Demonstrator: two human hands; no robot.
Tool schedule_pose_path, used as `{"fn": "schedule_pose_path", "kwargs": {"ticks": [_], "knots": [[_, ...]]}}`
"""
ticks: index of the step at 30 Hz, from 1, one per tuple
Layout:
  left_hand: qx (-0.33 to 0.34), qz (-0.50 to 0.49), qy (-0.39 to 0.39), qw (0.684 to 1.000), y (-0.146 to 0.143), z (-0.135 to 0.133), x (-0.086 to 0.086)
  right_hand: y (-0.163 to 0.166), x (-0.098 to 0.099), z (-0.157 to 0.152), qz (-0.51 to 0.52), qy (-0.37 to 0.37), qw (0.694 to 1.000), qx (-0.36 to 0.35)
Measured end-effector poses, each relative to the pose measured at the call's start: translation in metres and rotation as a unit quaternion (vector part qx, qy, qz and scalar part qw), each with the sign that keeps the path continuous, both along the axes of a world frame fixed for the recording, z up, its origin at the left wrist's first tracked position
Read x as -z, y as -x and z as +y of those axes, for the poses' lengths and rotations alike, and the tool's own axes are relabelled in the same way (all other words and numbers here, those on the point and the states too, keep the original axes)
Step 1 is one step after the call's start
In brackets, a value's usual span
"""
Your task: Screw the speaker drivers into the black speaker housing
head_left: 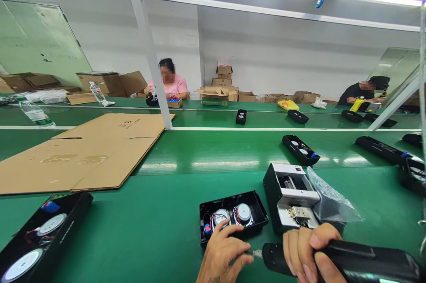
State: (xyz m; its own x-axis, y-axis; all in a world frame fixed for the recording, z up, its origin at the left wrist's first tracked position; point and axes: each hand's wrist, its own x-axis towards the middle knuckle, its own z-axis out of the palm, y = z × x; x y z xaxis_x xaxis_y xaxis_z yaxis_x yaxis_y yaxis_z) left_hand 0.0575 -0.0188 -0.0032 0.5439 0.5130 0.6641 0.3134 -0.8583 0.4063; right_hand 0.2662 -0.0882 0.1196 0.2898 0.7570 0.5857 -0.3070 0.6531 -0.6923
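Observation:
My right hand (314, 252) is wrapped around a black electric screwdriver (372, 256), held nearly level with its bit (257, 253) toward the left. My left hand (226, 247) pinches at the tip of that bit; whatever is between the thumb and finger is too small to make out. Just beyond the left fingers lies an open black speaker housing (259, 216), its two round speakers (243, 213) with red and black wires facing up. A black and white screw feeder (301, 196) stands behind my right hand.
Another speaker housing (49, 229) lies at the left front. A flat cardboard sheet (100, 150) covers the left middle, and a clear plastic bag (336, 201) rests against the feeder. More housings (301, 150) lie farther back. Two people (176, 85) work across the line, behind metal posts (146, 43).

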Motion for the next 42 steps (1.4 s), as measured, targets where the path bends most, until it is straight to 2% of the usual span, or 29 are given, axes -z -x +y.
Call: {"fn": "schedule_pose_path", "kwargs": {"ticks": [4, 6, 8, 13, 20, 36, 39, 42], "knots": [[-0.097, 0.117, 0.015, 0.988, 0.0, 0.015, -0.013, -0.003, 0.006, 0.005, 0.015, 0.068, 0.996, 0.063], [-0.118, 0.16, 0.038, 0.979, 0.001, 0.023, -0.011, -0.007, 0.011, 0.011, 0.021, 0.046, 0.996, 0.071], [-0.108, 0.175, 0.038, 0.978, 0.003, 0.028, -0.003, -0.011, 0.017, 0.021, 0.015, 0.037, 0.997, 0.067], [-0.099, 0.129, -0.016, 0.987, 0.003, 0.027, 0.019, -0.01, 0.039, 0.041, -0.008, 0.037, 0.998, 0.042], [-0.108, 0.103, -0.06, 0.987, 0.0, 0.023, 0.02, -0.009, 0.054, 0.045, -0.021, 0.061, 0.998, 0.021], [-0.111, 0.074, -0.075, 0.988, -0.002, 0.022, 0.016, -0.007, 0.066, 0.05, -0.051, 0.094, 0.994, 0.013], [-0.111, 0.073, -0.074, 0.988, -0.002, 0.022, 0.016, -0.006, 0.061, 0.048, -0.04, 0.069, 0.997, 0.018], [-0.109, 0.053, -0.068, 0.99, -0.002, 0.021, 0.013, -0.005, 0.048, 0.043, -0.014, 0.05, 0.998, 0.032]]}}
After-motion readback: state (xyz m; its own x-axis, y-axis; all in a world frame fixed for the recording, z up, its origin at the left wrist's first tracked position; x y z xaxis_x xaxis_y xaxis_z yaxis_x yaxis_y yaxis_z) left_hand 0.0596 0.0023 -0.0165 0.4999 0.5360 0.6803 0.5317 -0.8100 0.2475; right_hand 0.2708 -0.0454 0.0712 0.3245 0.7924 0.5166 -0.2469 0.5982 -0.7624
